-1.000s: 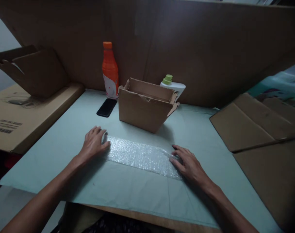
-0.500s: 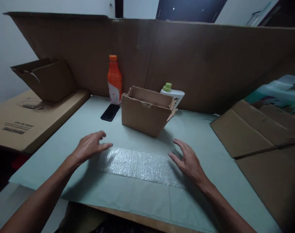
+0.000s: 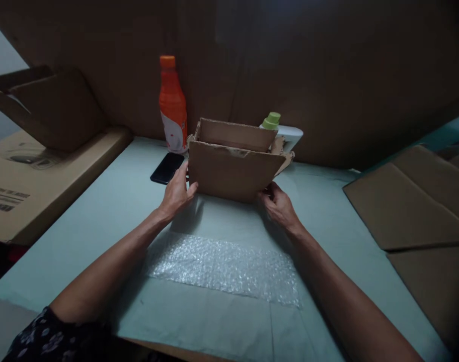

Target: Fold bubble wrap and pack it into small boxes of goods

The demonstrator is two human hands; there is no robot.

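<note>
An open-topped cardboard box stands on the pale green table cover, held at its lower corners between both hands. My left hand grips its left end, with the thumb on the front face and the fingers round the side. At the lower right corner, my right hand has its thumb near the front and its fingers partly hidden behind the box. Nearer to me, a strip of bubble wrap lies flat. A dark smartphone rests just beyond my left hand.
Behind the box stand an orange bottle and a white bottle with a green cap. A large cardboard panel walls off the back. Cardboard boxes sit at the left and right.
Both hands have moved forward from above the bubble wrap and closed in on the cardboard box. The box now faces me more squarely. The view has tilted down.
</note>
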